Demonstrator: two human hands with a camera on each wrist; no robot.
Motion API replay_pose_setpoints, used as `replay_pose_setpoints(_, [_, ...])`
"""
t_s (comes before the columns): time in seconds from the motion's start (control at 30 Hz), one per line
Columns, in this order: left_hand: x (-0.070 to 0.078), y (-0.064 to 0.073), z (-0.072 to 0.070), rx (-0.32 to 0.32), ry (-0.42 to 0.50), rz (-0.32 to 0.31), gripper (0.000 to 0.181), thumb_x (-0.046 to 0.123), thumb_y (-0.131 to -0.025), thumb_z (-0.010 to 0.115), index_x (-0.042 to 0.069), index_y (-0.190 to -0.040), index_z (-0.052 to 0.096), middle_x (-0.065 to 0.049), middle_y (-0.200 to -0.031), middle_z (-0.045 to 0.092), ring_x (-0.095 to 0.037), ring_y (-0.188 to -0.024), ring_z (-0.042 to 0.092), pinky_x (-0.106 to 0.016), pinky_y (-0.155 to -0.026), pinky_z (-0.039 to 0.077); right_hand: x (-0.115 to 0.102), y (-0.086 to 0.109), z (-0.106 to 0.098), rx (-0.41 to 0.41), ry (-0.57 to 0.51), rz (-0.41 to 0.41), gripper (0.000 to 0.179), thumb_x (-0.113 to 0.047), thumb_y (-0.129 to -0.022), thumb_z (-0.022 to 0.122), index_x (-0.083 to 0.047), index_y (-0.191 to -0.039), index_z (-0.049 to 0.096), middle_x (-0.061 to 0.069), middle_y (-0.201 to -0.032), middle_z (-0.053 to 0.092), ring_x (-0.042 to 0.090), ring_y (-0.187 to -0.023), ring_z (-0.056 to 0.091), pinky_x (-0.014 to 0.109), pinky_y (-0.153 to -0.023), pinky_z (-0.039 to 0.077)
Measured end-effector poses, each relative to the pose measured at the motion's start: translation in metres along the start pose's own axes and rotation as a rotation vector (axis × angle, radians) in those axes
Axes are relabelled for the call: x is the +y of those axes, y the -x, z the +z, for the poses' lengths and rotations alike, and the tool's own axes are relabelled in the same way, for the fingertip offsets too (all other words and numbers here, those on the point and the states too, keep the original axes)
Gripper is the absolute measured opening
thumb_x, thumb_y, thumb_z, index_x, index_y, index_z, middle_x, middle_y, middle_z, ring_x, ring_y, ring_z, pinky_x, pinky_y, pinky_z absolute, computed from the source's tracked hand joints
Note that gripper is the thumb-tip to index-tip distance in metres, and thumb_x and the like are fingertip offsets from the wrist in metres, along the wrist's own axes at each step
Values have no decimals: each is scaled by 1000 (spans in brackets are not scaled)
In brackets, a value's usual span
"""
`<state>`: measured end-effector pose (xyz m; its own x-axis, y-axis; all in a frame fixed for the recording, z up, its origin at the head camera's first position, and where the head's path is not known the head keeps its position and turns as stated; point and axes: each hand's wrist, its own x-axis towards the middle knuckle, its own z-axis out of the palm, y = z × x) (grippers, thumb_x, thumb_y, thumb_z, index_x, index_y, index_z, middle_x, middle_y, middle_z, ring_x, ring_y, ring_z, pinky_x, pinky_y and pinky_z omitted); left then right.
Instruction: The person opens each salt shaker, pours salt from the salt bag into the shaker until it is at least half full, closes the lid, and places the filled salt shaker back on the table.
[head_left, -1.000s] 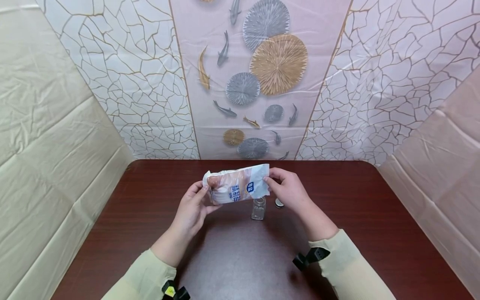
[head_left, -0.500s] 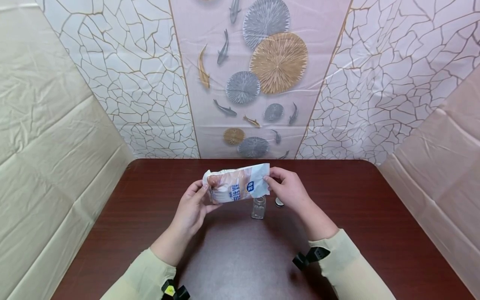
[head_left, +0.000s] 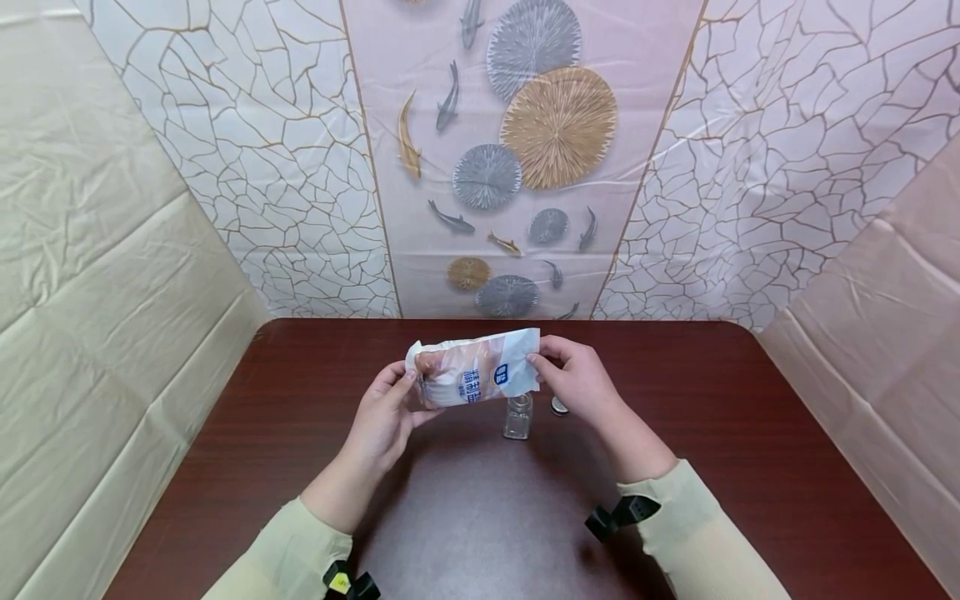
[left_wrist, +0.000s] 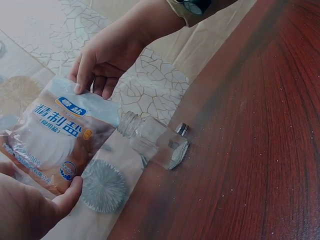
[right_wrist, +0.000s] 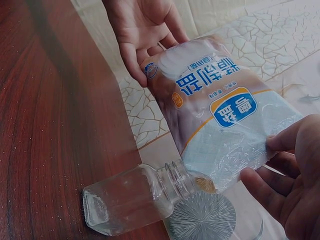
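A plastic bag of salt, white and tan with blue lettering, is held up above the table, tilted with its right end slightly higher. My left hand grips its left end, the thumb on the front face. At the other end, my right hand pinches the pale blue edge between thumb and fingers. A small square glass jar with a bare threaded neck stands upright on the table. In the head view the bag's lower right edge overlaps the jar's mouth; in the right wrist view its corner is right at the neck.
A small silver lid lies on the dark red wooden table, just right of the jar. White specks dot the tabletop around the jar in both wrist views. A patterned cloth wall rises behind the table's far edge.
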<state>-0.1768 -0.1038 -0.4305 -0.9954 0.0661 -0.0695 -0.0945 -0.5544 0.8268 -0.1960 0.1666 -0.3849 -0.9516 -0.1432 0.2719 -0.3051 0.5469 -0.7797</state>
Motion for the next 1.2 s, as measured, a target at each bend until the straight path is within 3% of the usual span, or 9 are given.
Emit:
replay_pose_setpoints(0.4, [-2,-1,-2,-6,2,1,15,11,-103,51,19,-93,59,0,-109,59,-19,-108,56,-63,-92,45,3,1,0,-4,10,-7,11,-10,-95,65,-7,-105,70,6,-86,69,27,-72,63,33,-62,49])
replay_pose_setpoints(0.73, [-2,0,-2,-6,-4,3,15,11,-103,51,19,-94,60,-1,-110,59,-20,-107,57,-61,-91,46,1,0,1,1,9,-17,11,-10,-95,66,-7,-104,70,5,-84,69,20,-69,61,33,-63,50])
replay_pose_setpoints(1.2, [-2,-1,-2,-9,-1,3,14,11,-103,51,19,-96,60,-1,-109,60,-20,-106,57,-60,-90,47,0,0,0,-4,9,-9,11,-10,-95,65,-7,-104,70,6,-84,69,25,-71,63,34,-63,50])
